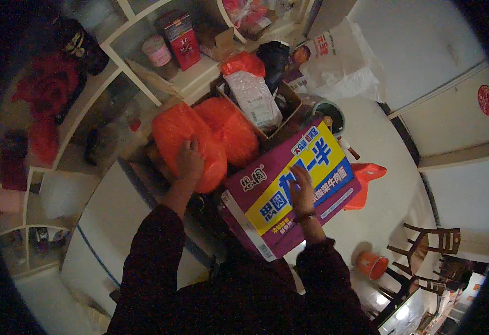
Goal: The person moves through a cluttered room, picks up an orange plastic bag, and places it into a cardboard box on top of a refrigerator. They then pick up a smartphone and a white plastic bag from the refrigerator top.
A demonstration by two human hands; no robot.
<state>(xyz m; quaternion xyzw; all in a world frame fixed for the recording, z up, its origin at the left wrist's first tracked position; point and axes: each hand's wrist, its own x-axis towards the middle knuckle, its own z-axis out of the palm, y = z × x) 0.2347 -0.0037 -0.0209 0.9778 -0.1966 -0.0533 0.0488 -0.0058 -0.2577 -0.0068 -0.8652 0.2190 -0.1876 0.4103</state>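
Observation:
My left hand [190,161] touches a full red plastic bag [172,125], its fingertips bent against the bag's surface; whether they pinch the plastic cannot be told. A second red bag [238,138] lies right beside it. My right hand [302,190] rests over the upper face of a purple and yellow instant-noodle carton [257,209], fingers partly spread. The carton sits tilted in front of my body and bears large printed writing. Behind it, an open cardboard box [292,109] holds a clear-wrapped pack [256,102], a red bag and a black plastic bag [273,63].
White shelves [121,63] with a canister [156,51] and a red box [184,48] stand at the back left. A green bin [332,113] is behind the carton. A red bag [359,188], an orange bucket [372,266] and a wooden chair [420,247] are on the floor at right.

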